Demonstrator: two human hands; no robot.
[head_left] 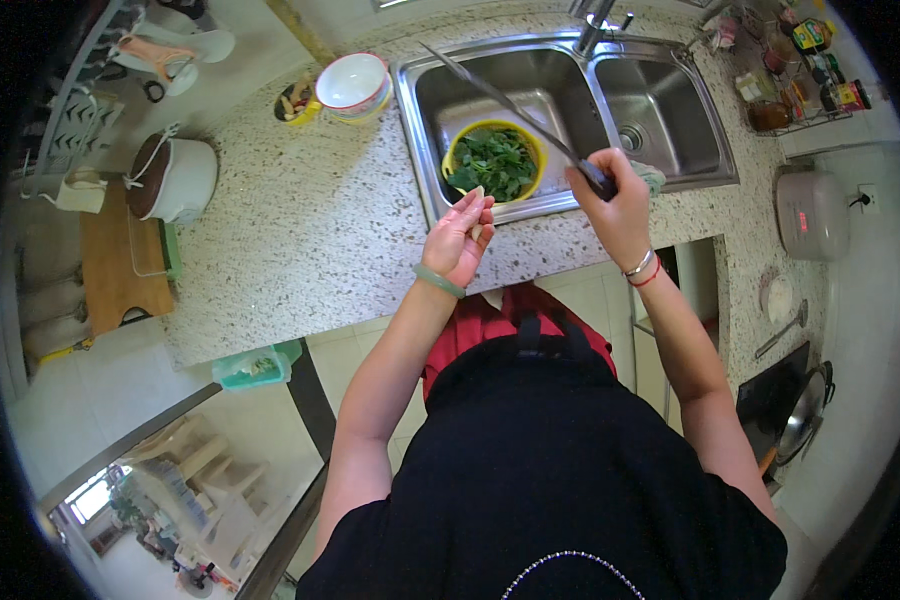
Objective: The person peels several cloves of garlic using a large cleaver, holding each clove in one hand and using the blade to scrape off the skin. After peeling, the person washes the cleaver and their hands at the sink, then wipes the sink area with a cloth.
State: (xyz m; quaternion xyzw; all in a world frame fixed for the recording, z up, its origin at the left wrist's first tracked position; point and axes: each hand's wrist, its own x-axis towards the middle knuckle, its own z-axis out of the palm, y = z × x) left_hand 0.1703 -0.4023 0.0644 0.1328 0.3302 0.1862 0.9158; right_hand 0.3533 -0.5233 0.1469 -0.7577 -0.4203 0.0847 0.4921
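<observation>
My right hand (617, 210) is closed round the dark handle of a knife (530, 120). Its long blade, seen almost edge-on, slants up and left over the large sink basin. My left hand (460, 240) is palm up at the sink's front edge, its fingers curled on a small pale piece (477, 231) that looks like a garlic clove. Just beyond the left fingertips, a yellow bowl (541, 160) stands in the large basin, filled with green leafy vegetables (495, 160). A light green cloth (652, 177) lies on the sink edge beside my right wrist.
The double steel sink (660, 110) has a tap (592, 32) at its back. On the speckled counter (280, 220) stand a white bowl (355, 82), a small yellow container (297, 103) and a white pot (182, 180). A green tub (253, 369) hangs at the front edge; a wok (802, 415) is at right.
</observation>
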